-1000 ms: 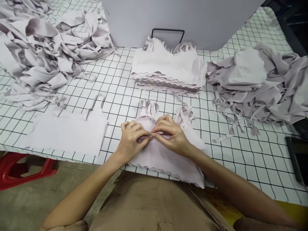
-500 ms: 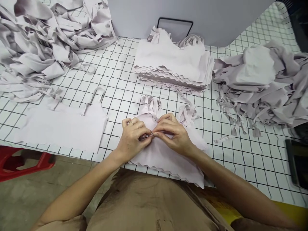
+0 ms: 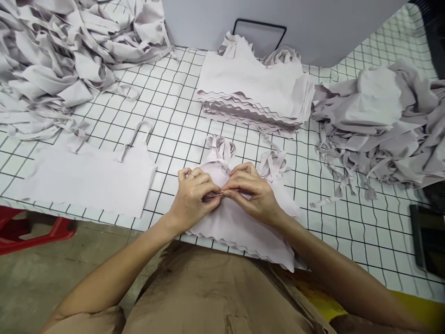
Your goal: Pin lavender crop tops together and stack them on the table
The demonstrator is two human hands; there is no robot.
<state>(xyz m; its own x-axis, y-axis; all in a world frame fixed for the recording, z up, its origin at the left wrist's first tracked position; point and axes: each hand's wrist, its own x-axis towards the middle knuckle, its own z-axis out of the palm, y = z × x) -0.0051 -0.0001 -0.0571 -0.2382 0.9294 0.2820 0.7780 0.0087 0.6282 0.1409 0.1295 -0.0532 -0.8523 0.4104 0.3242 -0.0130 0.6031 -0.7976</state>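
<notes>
The left hand (image 3: 195,198) and right hand (image 3: 255,191), fingertips pinched together, meet on a thin pale strip (image 3: 216,195), possibly strap, running left-right above the pale-pink, wavy-hemmed fabric top (image 3: 239,227), its looped ends far.

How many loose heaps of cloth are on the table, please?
2: the left heap, at the picture's upper left, and the right heap, beyond the right hand. Both run past the picture's edge, so others may be hidden.

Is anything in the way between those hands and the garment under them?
Nothing visible: the left hand and right hand are at the garment, pinching a thin strand over it. The neat stack lies beyond, clear of both.
</notes>
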